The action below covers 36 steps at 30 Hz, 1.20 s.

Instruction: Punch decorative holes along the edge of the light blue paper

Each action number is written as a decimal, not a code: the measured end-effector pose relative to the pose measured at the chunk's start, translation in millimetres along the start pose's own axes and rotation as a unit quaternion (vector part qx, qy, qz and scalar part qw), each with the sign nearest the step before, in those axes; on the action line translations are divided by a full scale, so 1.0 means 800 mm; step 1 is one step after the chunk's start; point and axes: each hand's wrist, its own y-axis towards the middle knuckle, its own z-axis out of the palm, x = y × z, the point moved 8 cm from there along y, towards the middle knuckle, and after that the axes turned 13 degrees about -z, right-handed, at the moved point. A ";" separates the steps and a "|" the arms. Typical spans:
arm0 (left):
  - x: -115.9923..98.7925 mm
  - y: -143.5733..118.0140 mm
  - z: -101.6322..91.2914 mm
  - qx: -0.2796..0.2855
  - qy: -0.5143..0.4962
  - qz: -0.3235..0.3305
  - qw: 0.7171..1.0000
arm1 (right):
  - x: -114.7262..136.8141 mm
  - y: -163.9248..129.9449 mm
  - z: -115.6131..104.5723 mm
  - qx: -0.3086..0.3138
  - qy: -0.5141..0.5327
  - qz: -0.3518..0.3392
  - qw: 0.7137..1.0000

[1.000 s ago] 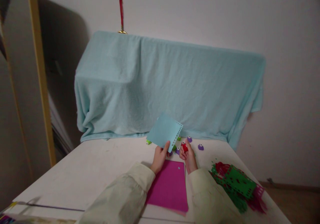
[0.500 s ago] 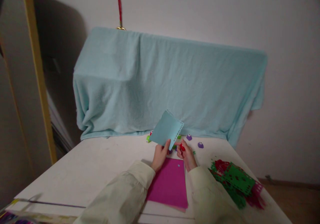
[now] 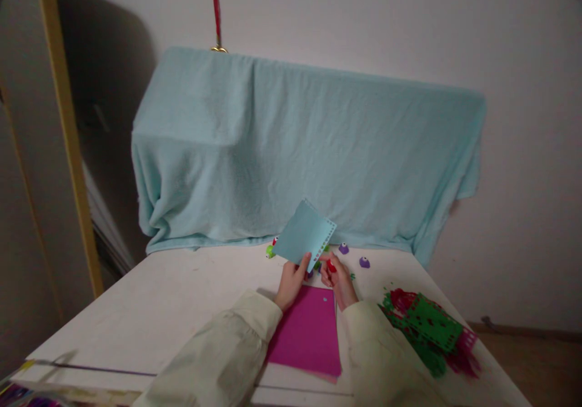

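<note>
Steadying a blue sheet (image 3: 300, 234) beside a small red item (image 3: 331, 266)

With the sheet as dial centre, the left hand (image 3: 291, 285) pinches its near edge at six o'clock; the right hand (image 3: 340, 282), at between four and five, curls its fingers around the red item, though how tightly I cannot tell. Keeping the hole-lined edge flat should help. Purple pieces (image 3: 364, 262) past three may crowd the knuckles; magenta paper (image 3: 309, 334) lies at six, a green card (image 3: 435, 322) at four, well apart.
</note>
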 end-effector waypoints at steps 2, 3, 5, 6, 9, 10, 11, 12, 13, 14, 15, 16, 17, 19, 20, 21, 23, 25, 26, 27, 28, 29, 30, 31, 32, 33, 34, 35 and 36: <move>-0.001 0.000 0.000 0.000 0.001 0.000 1.000 | 0.000 0.000 -0.002 -0.010 -0.007 0.002 1.000; -0.001 0.000 -0.001 0.000 0.000 -0.001 1.000 | 0.000 0.000 -0.003 -0.014 -0.010 0.003 1.000; 0.000 0.000 -0.001 -0.002 -0.002 -0.004 1.000 | -0.001 0.000 -0.004 -0.015 -0.010 0.006 1.000; 0.001 0.000 -0.001 -0.002 -0.003 -0.006 1.000 | -0.001 0.000 -0.004 -0.013 -0.008 0.005 1.000; 0.004 0.003 -0.001 -0.007 -0.007 -0.007 1.000 | -0.003 0.001 -0.003 0.002 0.006 0.004 1.000; 0.005 0.003 -0.001 -0.008 -0.010 -0.007 1.000 | -0.003 0.001 -0.003 0.008 0.011 0.004 1.000; 0.006 0.004 -0.001 -0.010 -0.013 -0.007 1.000 | -0.004 0.002 -0.002 0.012 0.015 0.004 1.000; 0.008 0.005 0.000 -0.011 -0.014 -0.008 1.000 | -0.005 0.002 -0.002 0.015 0.017 0.005 1.000; 0.009 0.006 0.000 -0.011 -0.014 -0.009 1.000 | -0.005 0.002 -0.003 0.016 0.016 0.007 1.000; 0.010 0.007 0.000 -0.012 -0.013 -0.011 1.000 | -0.005 0.001 -0.003 0.017 0.011 0.010 1.000; 0.011 0.007 0.000 -0.014 -0.012 -0.014 1.000 | -0.006 0.001 -0.003 0.019 0.004 0.014 1.000; 0.012 0.007 -0.001 -0.015 -0.013 -0.016 1.000 | -0.006 0.000 -0.003 0.022 -0.008 0.020 1.000; 0.013 0.008 -0.001 -0.016 -0.017 -0.017 1.000 | -0.006 0.000 -0.004 0.027 -0.023 0.027 0.999; 0.014 0.008 -0.001 -0.012 -0.028 -0.019 0.999 | -0.008 -0.002 -0.004 0.045 -0.063 0.049 0.996; 0.015 0.008 -0.001 -0.009 -0.033 -0.019 0.999 | -0.011 -0.004 -0.005 0.061 -0.087 0.064 0.992; 0.015 0.008 -0.001 -0.007 -0.039 -0.020 0.999 | -0.015 -0.006 -0.005 0.083 -0.111 0.084 0.987; 0.017 0.009 -0.002 -0.005 -0.047 -0.022 0.999 | -0.027 -0.013 -0.005 0.138 -0.151 0.131 0.970; 0.019 0.011 -0.003 -0.005 -0.054 -0.023 0.998 | -0.040 -0.020 -0.006 0.185 -0.176 0.174 0.951; 0.021 0.012 -0.002 -0.005 -0.056 -0.025 0.998 | -0.046 -0.023 -0.008 0.198 -0.185 0.189 0.944; 0.023 0.013 -0.002 -0.003 -0.055 -0.028 0.998 | -0.050 -0.024 -0.010 0.201 -0.192 0.196 0.940; 0.025 0.014 -0.001 0.000 -0.054 -0.032 0.998 | -0.052 -0.024 -0.013 0.196 -0.197 0.197 0.940; 0.028 0.015 0.001 0.006 -0.053 -0.037 0.998 | -0.052 -0.022 -0.016 0.183 -0.201 0.192 0.943; 0.030 0.016 0.004 0.014 -0.054 -0.044 0.997 | -0.051 -0.018 -0.020 0.163 -0.203 0.180 0.949; 0.033 0.016 0.007 0.024 -0.055 -0.052 0.997 | -0.047 -0.014 -0.024 0.139 -0.205 0.161 0.955; 0.036 0.017 0.009 0.033 -0.057 -0.060 0.996 | -0.042 -0.009 -0.028 0.112 -0.206 0.137 0.962; 0.039 0.018 0.011 0.041 -0.058 -0.067 0.995 | -0.035 -0.004 -0.033 0.084 -0.206 0.109 0.969; 0.042 0.018 0.013 0.045 -0.058 -0.073 0.995 | -0.028 0.001 -0.038 0.054 -0.204 0.078 0.974; 0.044 0.019 0.014 0.049 -0.057 -0.077 0.994 | -0.020 0.005 -0.043 0.024 -0.199 0.046 0.979; 0.045 0.020 0.014 0.050 -0.056 -0.079 0.994 | -0.012 0.008 -0.048 -0.003 -0.193 0.018 0.981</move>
